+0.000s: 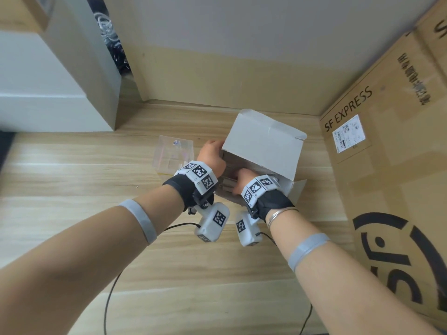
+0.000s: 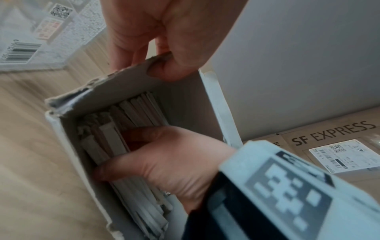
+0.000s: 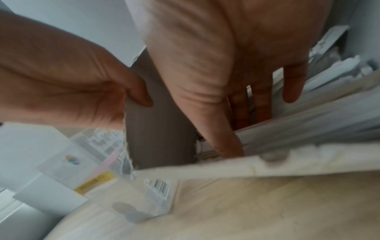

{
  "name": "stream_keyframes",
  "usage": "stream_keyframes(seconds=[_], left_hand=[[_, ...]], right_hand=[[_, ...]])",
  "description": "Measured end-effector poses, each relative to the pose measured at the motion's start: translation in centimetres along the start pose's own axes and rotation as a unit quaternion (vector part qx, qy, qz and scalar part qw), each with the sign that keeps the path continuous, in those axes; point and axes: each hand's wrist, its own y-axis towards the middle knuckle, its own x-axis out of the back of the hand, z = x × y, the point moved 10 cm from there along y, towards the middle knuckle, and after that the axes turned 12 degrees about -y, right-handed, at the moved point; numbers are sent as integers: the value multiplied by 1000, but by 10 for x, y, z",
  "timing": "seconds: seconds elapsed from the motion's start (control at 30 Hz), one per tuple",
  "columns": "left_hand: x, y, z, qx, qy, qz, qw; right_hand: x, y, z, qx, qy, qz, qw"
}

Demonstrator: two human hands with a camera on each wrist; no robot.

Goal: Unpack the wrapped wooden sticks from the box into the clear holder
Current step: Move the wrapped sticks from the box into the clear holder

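Observation:
A white cardboard box (image 1: pixel 263 141) stands on the wooden floor with its lid raised. It is packed with paper-wrapped wooden sticks (image 2: pixel 115 138), also seen in the right wrist view as wrapped sticks (image 3: pixel 308 121). My left hand (image 2: pixel 156 65) pinches the box's torn left flap (image 3: pixel 160 129), thumb inside. My right hand (image 2: pixel 123 154) is down inside the box, fingers dug among the sticks and thumb on the other side of a bundle. The clear holder (image 1: pixel 174 151) stands just left of the box, beside my left hand (image 1: pixel 215 151); it also shows as the holder (image 3: pixel 86 162).
A large brown SF EXPRESS carton (image 1: pixel 387 165) walls off the right side. A white cabinet (image 1: pixel 48 93) stands at the back left, and a wall runs behind the box. Black cables (image 1: pixel 108 298) trail from the wrist cameras across the floor near me.

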Motion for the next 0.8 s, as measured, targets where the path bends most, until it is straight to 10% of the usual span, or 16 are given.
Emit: stream_keyframes(seconds=[0.8], left_hand=[[-2,5,11,27,5,29,999]], right_hand=[[0,-15,11,7,50,27,998]])
